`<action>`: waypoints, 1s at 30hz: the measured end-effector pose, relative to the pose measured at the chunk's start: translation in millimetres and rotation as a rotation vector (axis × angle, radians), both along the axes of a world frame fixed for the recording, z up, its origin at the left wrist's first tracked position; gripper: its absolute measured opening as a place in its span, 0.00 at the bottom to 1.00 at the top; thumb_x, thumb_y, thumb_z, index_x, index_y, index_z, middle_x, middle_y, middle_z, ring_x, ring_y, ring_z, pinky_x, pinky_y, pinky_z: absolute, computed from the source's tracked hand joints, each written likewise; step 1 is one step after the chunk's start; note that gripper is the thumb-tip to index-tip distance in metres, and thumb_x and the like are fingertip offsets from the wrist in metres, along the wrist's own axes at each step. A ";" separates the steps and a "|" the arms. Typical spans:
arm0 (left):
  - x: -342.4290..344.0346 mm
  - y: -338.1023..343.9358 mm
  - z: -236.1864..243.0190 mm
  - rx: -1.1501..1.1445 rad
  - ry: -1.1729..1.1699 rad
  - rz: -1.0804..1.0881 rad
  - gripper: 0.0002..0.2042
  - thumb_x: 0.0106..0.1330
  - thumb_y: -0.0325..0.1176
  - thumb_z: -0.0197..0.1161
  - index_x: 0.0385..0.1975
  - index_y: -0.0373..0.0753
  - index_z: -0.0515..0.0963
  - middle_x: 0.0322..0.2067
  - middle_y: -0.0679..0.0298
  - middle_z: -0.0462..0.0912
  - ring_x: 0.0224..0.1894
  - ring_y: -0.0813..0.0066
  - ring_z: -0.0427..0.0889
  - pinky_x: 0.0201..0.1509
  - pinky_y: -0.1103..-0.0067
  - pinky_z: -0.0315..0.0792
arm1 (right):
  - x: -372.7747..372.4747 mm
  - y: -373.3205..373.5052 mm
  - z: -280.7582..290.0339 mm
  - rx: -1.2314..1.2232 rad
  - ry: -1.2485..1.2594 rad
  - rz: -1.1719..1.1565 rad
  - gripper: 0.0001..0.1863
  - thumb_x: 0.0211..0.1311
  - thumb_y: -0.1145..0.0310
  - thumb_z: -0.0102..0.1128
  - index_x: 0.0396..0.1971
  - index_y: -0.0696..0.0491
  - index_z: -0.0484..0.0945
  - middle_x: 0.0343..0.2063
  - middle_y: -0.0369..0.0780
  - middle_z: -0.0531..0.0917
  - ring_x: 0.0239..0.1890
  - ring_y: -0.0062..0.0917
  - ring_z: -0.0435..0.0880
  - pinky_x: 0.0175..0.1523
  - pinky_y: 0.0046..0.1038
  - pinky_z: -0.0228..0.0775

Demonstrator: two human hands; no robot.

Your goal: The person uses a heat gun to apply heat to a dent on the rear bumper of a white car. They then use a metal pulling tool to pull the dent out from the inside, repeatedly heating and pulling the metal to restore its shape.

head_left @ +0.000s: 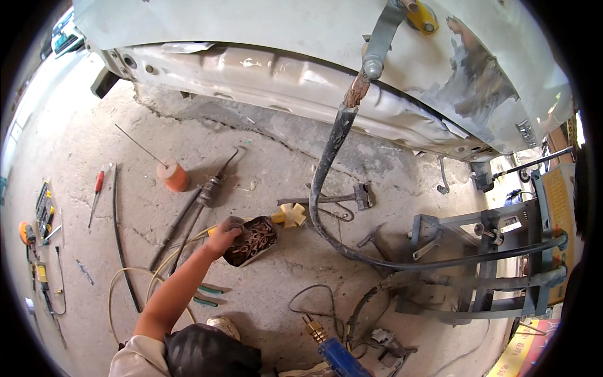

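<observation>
My left hand (225, 235) reaches in from the lower left to an open box (250, 256) on the concrete floor. Many small copper-brown metal rings (257, 237) fill this box. The fingers are curled together over its left rim, against the rings; whatever they pinch is hidden. Just beyond the right rim lies a yellow star-shaped knob (292, 215). At the lower edge a blue tool (342, 359) with a brass-coloured nozzle (313, 327) points up and left. My right hand does not show.
A pale car body with a scraped patch (480, 75) spans the top; a thick black cable (323, 169) hangs from its clamp. A metal frame (471, 295) stands at right. Around the floor lie a hammer (361, 196), a slide puller (209, 190), green-handled pliers (206, 301) and a screwdriver (99, 182).
</observation>
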State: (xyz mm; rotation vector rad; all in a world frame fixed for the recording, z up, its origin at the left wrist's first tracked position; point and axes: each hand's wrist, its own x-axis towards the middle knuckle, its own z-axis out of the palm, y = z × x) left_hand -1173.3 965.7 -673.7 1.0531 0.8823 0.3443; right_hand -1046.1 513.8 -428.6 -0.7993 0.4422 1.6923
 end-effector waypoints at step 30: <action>-0.9 13.4 45.9 -0.140 0.051 -0.276 0.08 0.61 0.34 0.53 0.35 0.38 0.73 0.26 0.67 0.77 0.22 0.80 0.73 0.24 0.86 0.67 | -5.0 46.8 59.2 -0.019 -0.725 0.302 0.25 0.44 0.69 0.74 0.44 0.59 0.74 0.23 0.32 0.78 0.22 0.12 0.73 0.28 0.16 0.64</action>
